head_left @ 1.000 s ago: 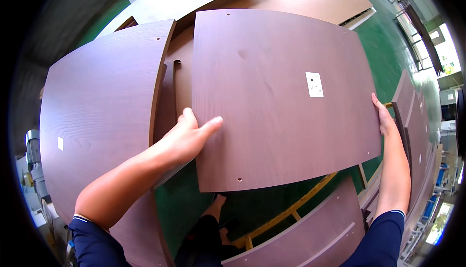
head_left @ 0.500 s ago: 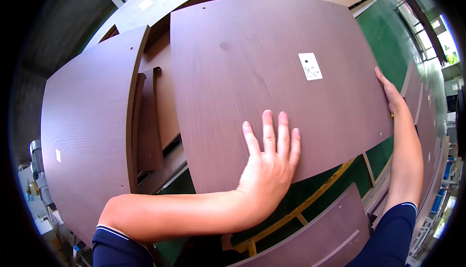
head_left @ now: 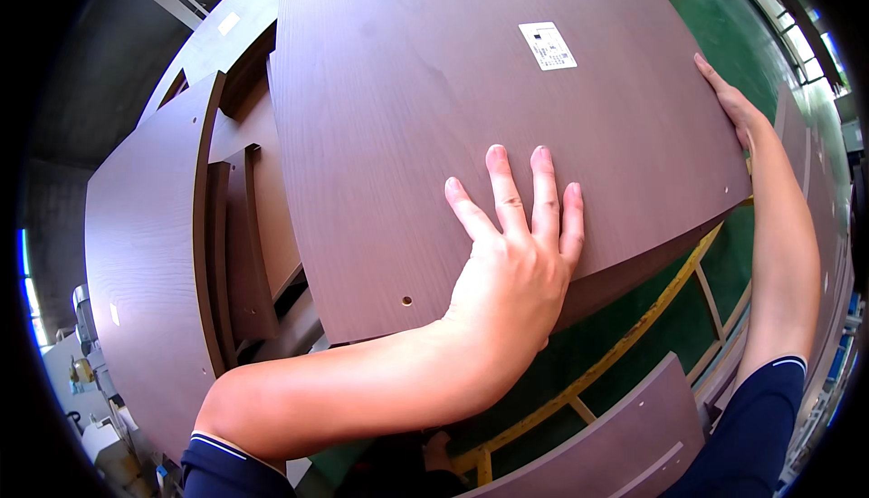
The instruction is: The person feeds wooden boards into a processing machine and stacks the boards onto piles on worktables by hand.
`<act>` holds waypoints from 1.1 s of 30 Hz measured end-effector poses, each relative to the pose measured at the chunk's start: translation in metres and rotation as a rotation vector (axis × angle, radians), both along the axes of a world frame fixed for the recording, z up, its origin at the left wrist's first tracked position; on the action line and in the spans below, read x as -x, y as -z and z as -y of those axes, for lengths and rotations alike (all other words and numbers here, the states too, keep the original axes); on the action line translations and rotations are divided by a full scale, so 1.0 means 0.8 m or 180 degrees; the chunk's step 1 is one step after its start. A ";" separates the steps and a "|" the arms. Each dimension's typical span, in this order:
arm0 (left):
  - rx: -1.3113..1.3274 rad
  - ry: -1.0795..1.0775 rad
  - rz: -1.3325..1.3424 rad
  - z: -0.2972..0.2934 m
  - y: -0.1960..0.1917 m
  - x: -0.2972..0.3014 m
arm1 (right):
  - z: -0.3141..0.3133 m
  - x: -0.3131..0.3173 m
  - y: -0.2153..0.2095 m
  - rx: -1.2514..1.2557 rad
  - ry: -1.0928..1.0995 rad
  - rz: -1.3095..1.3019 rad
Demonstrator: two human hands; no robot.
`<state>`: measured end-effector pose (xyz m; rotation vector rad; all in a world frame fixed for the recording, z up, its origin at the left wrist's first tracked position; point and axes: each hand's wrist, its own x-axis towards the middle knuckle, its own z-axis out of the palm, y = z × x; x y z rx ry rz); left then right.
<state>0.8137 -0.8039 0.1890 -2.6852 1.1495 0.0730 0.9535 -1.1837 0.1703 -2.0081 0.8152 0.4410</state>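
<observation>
One left hand, spread wide, atop the brown panel, now farther forward

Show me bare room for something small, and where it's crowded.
The large board has a bare stretch left of its white label, above the left hand. The left board is mostly bare above its sticker. Crowded: the gap between these boards, holding brown strips, and the large board's right edge, by the right hand.

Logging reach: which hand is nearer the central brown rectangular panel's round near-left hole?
Left hand: on the panel, right of the hole. Right hand: at the panel's right edge.
</observation>
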 end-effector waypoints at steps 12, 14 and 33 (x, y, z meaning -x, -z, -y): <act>0.0185 0.0058 -0.0038 -0.014 -0.014 -0.012 | -0.019 -0.010 -0.015 0.0105 -0.0142 0.0128; 0.0555 0.0033 -0.0159 -0.023 -0.012 -0.009 | -0.023 -0.014 -0.011 -0.0162 -0.0084 -0.0167; 0.8227 -0.3357 -0.6961 0.074 0.104 0.124 | -0.025 -0.003 -0.014 -0.0114 0.0117 -0.0024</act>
